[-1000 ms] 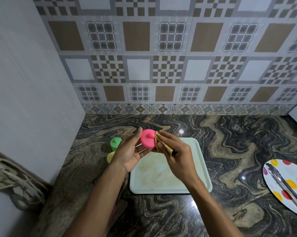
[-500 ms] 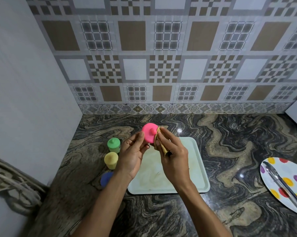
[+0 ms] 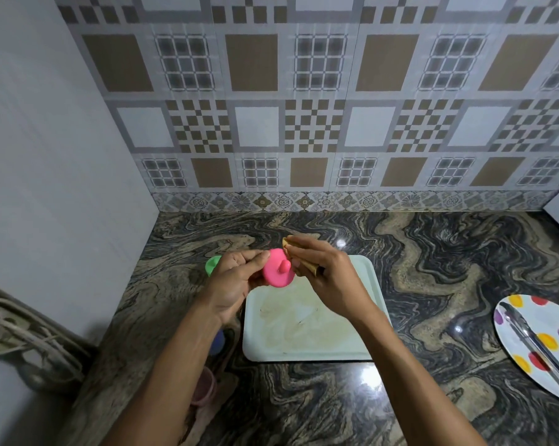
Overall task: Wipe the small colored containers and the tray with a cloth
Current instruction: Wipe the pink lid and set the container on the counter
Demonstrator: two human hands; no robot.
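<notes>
My left hand (image 3: 236,284) pinches the pink container (image 3: 276,268) with its fingers and thumb. I hold it up in the air, over the 11 o'clock corner of the tray (image 3: 307,336). My right hand (image 3: 329,275) is curled round the tan cloth (image 3: 308,268), and the cloth touches the pink container at its 3 o'clock side. The tray lies flat on the desk (image 3: 432,268) and has brown smears. A green container (image 3: 212,263) peeks out at 9 o'clock of my left hand. A blue container (image 3: 218,342) sits just beside the tray at 9 o'clock. A spotted plate (image 3: 529,333) is far off at 3 o'clock.
</notes>
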